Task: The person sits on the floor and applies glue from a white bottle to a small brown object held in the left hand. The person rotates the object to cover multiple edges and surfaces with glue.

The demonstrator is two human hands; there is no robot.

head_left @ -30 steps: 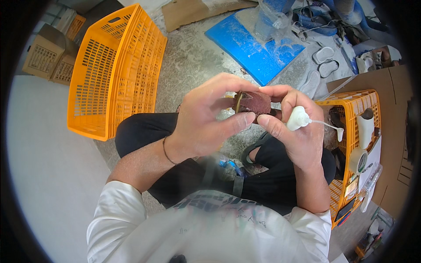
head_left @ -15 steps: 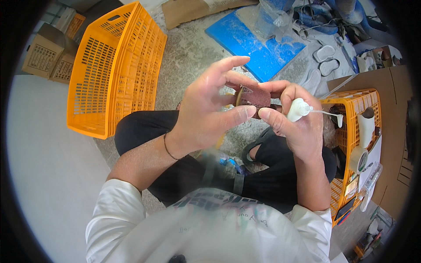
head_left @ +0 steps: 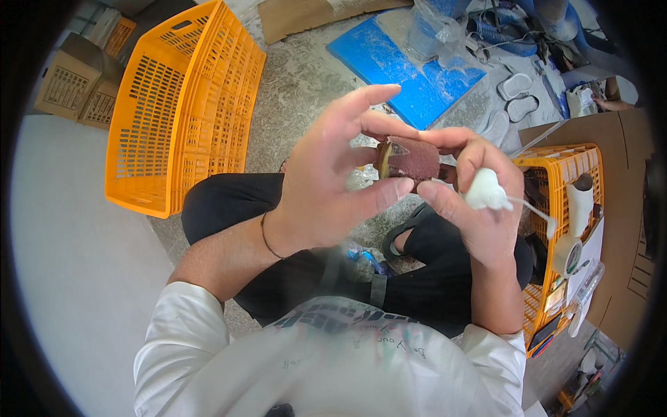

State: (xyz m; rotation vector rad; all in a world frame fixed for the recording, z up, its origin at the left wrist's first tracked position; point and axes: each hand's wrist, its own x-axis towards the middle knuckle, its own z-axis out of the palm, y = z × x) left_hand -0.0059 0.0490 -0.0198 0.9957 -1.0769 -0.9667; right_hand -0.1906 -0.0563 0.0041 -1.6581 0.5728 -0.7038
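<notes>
Above my lap, a small cylinder wrapped in reddish-brown sandpaper [head_left: 417,158] lies sideways between my two hands. Its left end shows a yellowish edge, and the wrap has a jagged, zigzag border there. My left hand [head_left: 313,184] grips that end with the thumb below and fingers above; its index finger stretches free. With thumb and fingertips, my right hand [head_left: 479,229] pinches the other end. Tucked in the same right hand is a white squeeze bottle [head_left: 484,189], its thin nozzle pointing right with a whitish blob at the tip.
Orange crates [head_left: 217,104] stand at left. Another orange crate [head_left: 552,208] at right bears a tape roll [head_left: 567,254] and a phone [head_left: 547,331]. Ahead lie a dusty blue board [head_left: 375,62] and slippers [head_left: 514,85]. What looks like another person's hand [head_left: 615,105] shows far right.
The sandpaper cylinder has turned and shifted slightly right, showing more of its wrap. My right hand and the bottle moved a little right and down. A hand-like shape has appeared far right.
</notes>
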